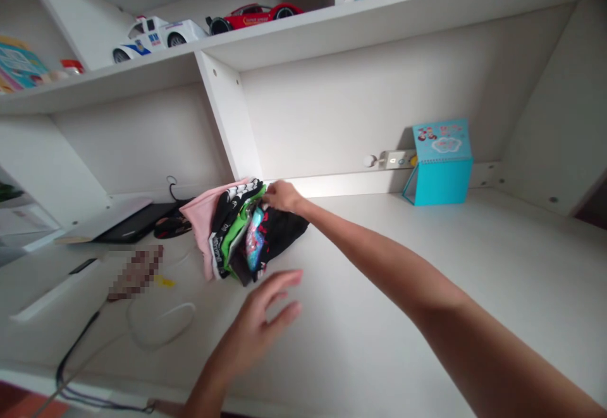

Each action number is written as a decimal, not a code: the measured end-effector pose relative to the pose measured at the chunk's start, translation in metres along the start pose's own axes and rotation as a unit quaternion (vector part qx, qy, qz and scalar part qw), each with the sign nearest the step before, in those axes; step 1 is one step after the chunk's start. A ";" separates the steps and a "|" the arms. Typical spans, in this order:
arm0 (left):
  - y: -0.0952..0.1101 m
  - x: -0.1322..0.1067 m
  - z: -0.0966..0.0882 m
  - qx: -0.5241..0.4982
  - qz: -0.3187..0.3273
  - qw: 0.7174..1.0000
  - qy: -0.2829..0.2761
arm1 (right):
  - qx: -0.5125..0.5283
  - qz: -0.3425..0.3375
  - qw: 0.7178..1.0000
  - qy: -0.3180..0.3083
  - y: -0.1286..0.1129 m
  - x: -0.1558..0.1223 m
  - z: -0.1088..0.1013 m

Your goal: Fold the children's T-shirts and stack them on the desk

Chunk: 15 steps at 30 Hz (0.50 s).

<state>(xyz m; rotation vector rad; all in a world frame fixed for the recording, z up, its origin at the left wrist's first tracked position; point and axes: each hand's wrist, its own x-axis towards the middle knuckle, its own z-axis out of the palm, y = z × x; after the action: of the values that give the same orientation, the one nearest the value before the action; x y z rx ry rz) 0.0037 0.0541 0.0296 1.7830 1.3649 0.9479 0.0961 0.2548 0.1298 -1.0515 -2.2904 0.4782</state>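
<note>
A small stack of folded clothes (237, 231), pink, black, green and patterned, rests on the white desk (389, 291) against the shelf divider. My right hand (283, 196) reaches across the desk and grips the top back edge of the stack, fingers closed on the black piece. Just in front of the stack, above the desk, my left hand (265, 313) hovers with fingers spread and nothing in it. It looks slightly blurred.
A turquoise desk calendar (442, 164) and a power strip (393, 159) stand at the back right. A laptop (118, 219), cables (156, 326) and a blurred-out patch lie to the left. Toy cars (156, 34) sit on the shelf above.
</note>
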 end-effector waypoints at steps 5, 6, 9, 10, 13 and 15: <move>-0.011 0.049 -0.018 0.054 0.047 0.989 0.132 | 0.081 -0.041 0.957 0.276 0.009 -0.006 -0.117; -0.016 0.049 -0.019 0.061 0.044 0.990 0.123 | 0.101 -0.064 0.948 0.294 0.018 -0.019 -0.137; -0.025 0.043 -0.014 0.073 0.042 0.994 0.068 | 0.065 -0.055 0.975 0.205 0.061 -0.080 -0.168; -0.025 0.042 -0.011 0.077 0.044 0.995 0.053 | 0.026 -0.025 0.989 0.141 0.078 -0.105 -0.169; -0.021 0.051 0.005 0.113 0.051 0.992 0.019 | -0.073 0.109 0.987 -0.094 0.133 -0.176 -0.151; -0.016 0.067 0.022 0.154 0.069 0.986 -0.004 | -0.117 0.175 0.969 -0.133 0.165 -0.213 -0.132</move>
<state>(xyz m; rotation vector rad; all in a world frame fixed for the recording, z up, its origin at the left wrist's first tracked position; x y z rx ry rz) 0.0271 0.1209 0.0143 2.1325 1.4610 0.8334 0.3862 0.2041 0.0710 -1.6105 -2.4444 0.5217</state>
